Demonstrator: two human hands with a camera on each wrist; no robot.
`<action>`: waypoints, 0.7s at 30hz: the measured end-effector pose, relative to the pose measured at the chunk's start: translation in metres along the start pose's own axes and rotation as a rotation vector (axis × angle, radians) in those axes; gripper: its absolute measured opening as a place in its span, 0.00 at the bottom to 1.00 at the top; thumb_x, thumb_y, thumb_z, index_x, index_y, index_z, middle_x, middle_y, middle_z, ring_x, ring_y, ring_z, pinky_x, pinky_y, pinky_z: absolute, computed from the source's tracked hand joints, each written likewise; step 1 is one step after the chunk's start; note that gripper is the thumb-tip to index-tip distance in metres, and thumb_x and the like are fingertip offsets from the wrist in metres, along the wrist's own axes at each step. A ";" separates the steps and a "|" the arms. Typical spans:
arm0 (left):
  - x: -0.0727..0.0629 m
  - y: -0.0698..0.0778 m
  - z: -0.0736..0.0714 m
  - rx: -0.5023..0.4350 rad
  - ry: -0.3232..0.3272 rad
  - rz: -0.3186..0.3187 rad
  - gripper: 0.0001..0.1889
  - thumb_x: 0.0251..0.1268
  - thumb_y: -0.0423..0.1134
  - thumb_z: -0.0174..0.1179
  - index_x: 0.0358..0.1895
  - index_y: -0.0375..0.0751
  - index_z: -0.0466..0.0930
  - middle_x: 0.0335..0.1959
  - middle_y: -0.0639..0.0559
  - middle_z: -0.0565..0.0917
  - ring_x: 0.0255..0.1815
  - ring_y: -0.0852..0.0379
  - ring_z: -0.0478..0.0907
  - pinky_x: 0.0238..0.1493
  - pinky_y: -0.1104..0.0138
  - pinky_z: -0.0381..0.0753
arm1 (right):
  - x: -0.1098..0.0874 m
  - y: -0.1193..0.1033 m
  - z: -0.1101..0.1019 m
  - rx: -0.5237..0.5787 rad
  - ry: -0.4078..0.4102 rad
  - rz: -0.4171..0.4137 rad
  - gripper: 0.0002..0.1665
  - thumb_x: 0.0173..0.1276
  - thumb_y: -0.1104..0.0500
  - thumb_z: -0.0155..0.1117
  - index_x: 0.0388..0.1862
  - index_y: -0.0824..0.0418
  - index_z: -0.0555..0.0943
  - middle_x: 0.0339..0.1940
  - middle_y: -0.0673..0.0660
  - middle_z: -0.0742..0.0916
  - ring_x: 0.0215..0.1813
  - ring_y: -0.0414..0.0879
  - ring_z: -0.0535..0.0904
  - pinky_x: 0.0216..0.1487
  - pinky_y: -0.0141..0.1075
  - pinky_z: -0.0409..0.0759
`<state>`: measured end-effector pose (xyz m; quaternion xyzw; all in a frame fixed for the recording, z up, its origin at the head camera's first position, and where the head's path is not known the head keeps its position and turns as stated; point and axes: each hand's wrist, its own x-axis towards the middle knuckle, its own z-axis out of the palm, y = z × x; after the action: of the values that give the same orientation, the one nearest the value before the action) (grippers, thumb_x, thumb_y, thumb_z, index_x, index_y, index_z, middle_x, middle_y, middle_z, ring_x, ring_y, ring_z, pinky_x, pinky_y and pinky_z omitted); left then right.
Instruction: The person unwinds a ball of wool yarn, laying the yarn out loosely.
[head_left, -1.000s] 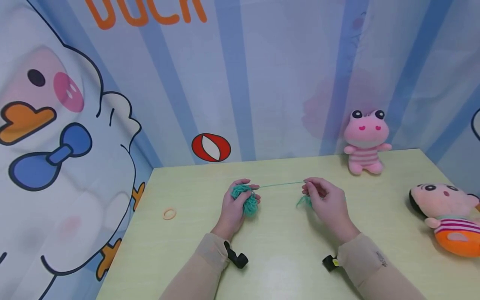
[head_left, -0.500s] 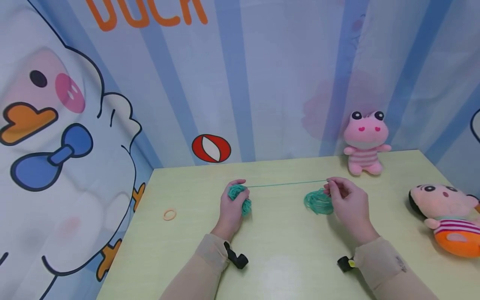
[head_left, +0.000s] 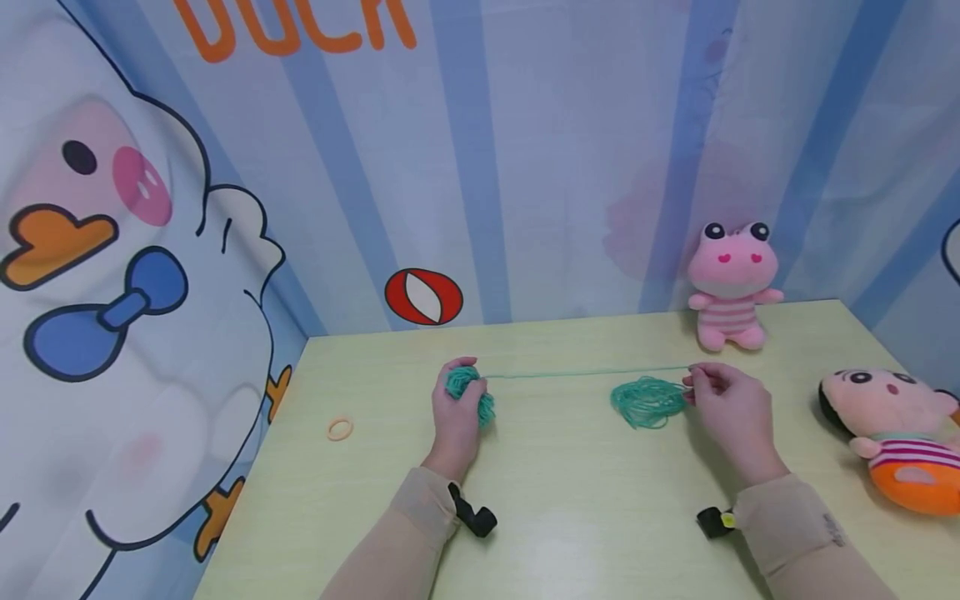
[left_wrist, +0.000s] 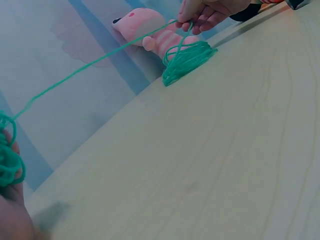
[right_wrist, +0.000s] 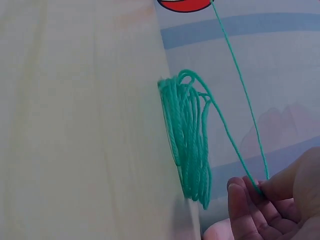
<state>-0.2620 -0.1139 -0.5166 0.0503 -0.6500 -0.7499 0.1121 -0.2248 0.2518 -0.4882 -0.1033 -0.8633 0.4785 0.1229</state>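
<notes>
Worktop (head_left: 577,508) beneath all. At its 10 o'clock, left hand (head_left: 455,417), fingers curled round a green yarn bundle (head_left: 460,382); at 2 o'clock, right hand (head_left: 731,414), pinching a strand (head_left: 585,373) drawn nearly straight between hands. Yarn pile (head_left: 647,402) on worktop, just beside right hand at its 9 o'clock.

Likely troubles, biggest first: pile snarling, should loops drag across each other; bundle shedding turns, should the left grip slacken; strand slipping, should the pinch weaken.

Count, large to small: worktop, one; soft toys, two (doll (head_left: 903,446), right hand's 3 o'clock; pink toy (head_left: 731,287), its 12); hands, two; yarn masses, two; ring (head_left: 340,439), one, left hand's 9.
</notes>
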 end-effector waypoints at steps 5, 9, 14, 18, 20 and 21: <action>0.001 -0.001 0.000 -0.074 0.000 0.010 0.13 0.78 0.33 0.58 0.61 0.41 0.80 0.50 0.43 0.85 0.42 0.53 0.85 0.44 0.70 0.87 | 0.002 0.007 -0.004 -0.111 -0.028 0.000 0.25 0.87 0.51 0.57 0.63 0.69 0.87 0.49 0.66 0.94 0.36 0.30 0.85 0.40 0.23 0.79; 0.001 -0.001 0.000 -0.149 -0.066 -0.004 0.13 0.82 0.33 0.55 0.63 0.36 0.77 0.49 0.44 0.87 0.44 0.52 0.88 0.48 0.67 0.91 | 0.003 0.011 -0.004 -0.212 -0.064 -0.035 0.25 0.85 0.49 0.60 0.61 0.68 0.89 0.51 0.68 0.94 0.47 0.55 0.90 0.49 0.43 0.84; 0.000 -0.001 0.001 -0.215 -0.128 -0.015 0.13 0.84 0.32 0.52 0.64 0.35 0.75 0.45 0.47 0.88 0.40 0.56 0.89 0.48 0.67 0.93 | 0.003 0.012 -0.001 -0.235 -0.091 -0.043 0.25 0.83 0.50 0.62 0.64 0.68 0.87 0.59 0.71 0.91 0.59 0.68 0.88 0.58 0.59 0.84; -0.001 0.000 0.002 -0.268 -0.166 -0.024 0.14 0.83 0.32 0.52 0.65 0.34 0.74 0.44 0.48 0.88 0.40 0.55 0.88 0.48 0.66 0.93 | -0.001 0.005 0.006 -0.195 -0.012 -0.085 0.22 0.82 0.51 0.64 0.61 0.66 0.86 0.54 0.69 0.90 0.46 0.59 0.87 0.46 0.42 0.80; -0.002 0.000 0.003 -0.298 -0.185 -0.034 0.14 0.83 0.32 0.51 0.64 0.34 0.74 0.44 0.46 0.88 0.40 0.54 0.88 0.48 0.66 0.92 | -0.003 -0.002 0.012 -0.164 0.017 -0.121 0.20 0.82 0.50 0.65 0.57 0.65 0.86 0.51 0.66 0.89 0.43 0.52 0.83 0.42 0.34 0.77; -0.002 0.000 0.003 -0.310 -0.193 -0.041 0.13 0.83 0.32 0.52 0.64 0.36 0.75 0.44 0.46 0.88 0.40 0.53 0.88 0.49 0.66 0.92 | -0.005 -0.005 0.016 -0.139 0.019 -0.146 0.19 0.82 0.50 0.65 0.56 0.65 0.86 0.50 0.65 0.89 0.42 0.50 0.82 0.41 0.32 0.76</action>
<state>-0.2611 -0.1107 -0.5161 -0.0264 -0.5330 -0.8447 0.0405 -0.2252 0.2350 -0.4923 -0.0531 -0.8984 0.4063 0.1580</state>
